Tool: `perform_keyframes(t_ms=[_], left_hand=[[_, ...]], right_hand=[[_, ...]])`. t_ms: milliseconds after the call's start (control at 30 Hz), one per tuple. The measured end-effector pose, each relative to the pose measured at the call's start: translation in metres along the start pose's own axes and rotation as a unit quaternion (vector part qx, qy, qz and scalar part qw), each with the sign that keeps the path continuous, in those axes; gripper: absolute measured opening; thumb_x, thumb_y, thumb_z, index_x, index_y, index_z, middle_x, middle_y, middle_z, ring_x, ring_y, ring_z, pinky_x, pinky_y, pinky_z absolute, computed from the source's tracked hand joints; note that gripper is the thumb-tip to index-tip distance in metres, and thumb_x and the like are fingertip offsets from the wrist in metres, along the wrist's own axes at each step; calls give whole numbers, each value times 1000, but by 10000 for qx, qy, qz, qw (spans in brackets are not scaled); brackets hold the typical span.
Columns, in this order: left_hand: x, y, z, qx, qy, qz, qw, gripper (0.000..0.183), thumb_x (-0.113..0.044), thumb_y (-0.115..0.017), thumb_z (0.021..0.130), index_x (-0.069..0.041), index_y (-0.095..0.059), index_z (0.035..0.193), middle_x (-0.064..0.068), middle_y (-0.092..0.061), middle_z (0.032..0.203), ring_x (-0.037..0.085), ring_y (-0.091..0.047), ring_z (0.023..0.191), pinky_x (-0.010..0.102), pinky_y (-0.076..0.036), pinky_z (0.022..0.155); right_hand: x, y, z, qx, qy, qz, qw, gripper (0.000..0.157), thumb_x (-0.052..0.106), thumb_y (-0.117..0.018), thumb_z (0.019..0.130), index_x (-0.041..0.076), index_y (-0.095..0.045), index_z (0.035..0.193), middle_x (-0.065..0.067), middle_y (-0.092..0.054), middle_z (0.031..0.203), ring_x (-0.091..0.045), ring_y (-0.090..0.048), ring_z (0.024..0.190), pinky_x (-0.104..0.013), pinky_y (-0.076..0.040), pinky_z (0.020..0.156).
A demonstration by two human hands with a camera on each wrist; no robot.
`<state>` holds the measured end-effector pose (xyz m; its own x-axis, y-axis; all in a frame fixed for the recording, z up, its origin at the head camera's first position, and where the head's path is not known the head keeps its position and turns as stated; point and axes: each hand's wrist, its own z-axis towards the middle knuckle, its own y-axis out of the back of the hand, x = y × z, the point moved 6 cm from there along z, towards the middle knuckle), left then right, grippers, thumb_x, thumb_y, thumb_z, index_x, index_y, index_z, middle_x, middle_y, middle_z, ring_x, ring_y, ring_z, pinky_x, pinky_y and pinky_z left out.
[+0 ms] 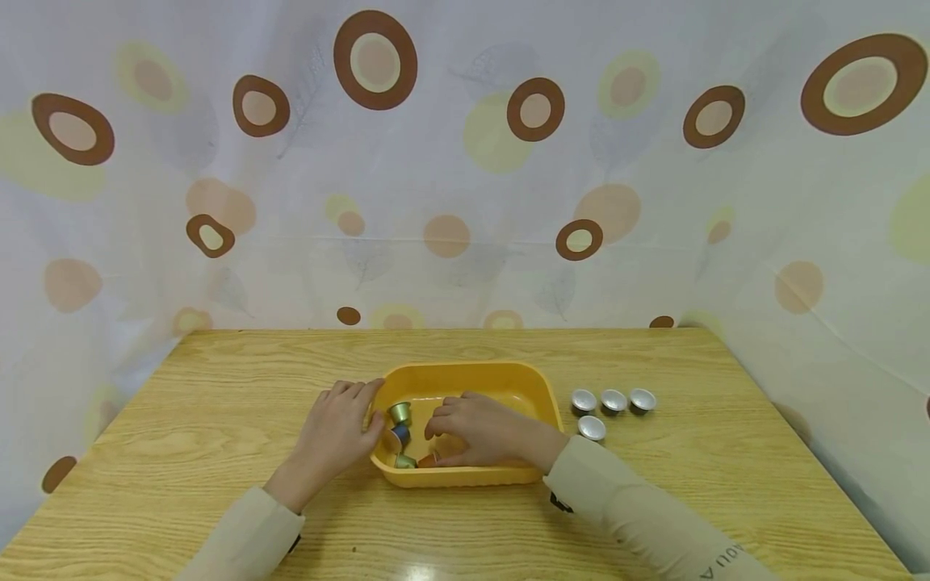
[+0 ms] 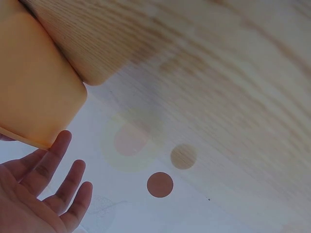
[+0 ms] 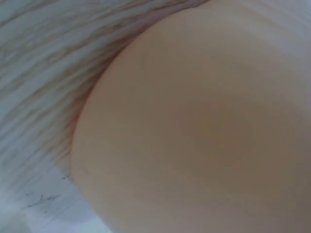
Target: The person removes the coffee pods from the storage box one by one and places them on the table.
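Note:
A yellow plastic tray stands on the table in the head view. My left hand holds its left rim, thumb toward the inside; in the left wrist view the left hand's fingers lie along the tray's outside. Inside the tray, my right hand reaches down with loosely bent, parted fingers. By its thumb lies an orange coffee capsule. A gold-green capsule, a blue capsule and a light green capsule lie at the tray's left end. The right hand covers part of the tray floor.
Several coffee capsules stand lid up right of the tray, among them a nearer capsule and a far-right capsule. The wooden table meets a patterned cloth at the back and sides. The tray's wall fills the right wrist view.

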<state>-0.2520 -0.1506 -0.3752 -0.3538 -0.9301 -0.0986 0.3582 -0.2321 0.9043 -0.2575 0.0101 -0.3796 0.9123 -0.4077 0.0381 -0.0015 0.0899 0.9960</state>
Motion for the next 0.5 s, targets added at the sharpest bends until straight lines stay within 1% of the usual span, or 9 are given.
perform_keyframes(t_ms=[300,500], left_hand=[[0,0,0,-36,-20,-24,10000,41,-23,-57,83,-8,-57,121,5,-66,103,25,-57,97,41,-47,83],[-1,0,0,-39,-21,-39,10000,41,-23,-56,83,-9,-57,121,5,-67,101,25,-57,96,42,-47,82]], right_hand=[[1,-2,2,322,-110,84,9994,29,40,-62,84,22,-64,107,11,-63,107,-6,-54,94,-27,-45,81],[0,-4,4,492,-122,81,9987,28,34,-66,81,23,-65,107,11,-63,106,-6,-54,95,-27,-46,83]])
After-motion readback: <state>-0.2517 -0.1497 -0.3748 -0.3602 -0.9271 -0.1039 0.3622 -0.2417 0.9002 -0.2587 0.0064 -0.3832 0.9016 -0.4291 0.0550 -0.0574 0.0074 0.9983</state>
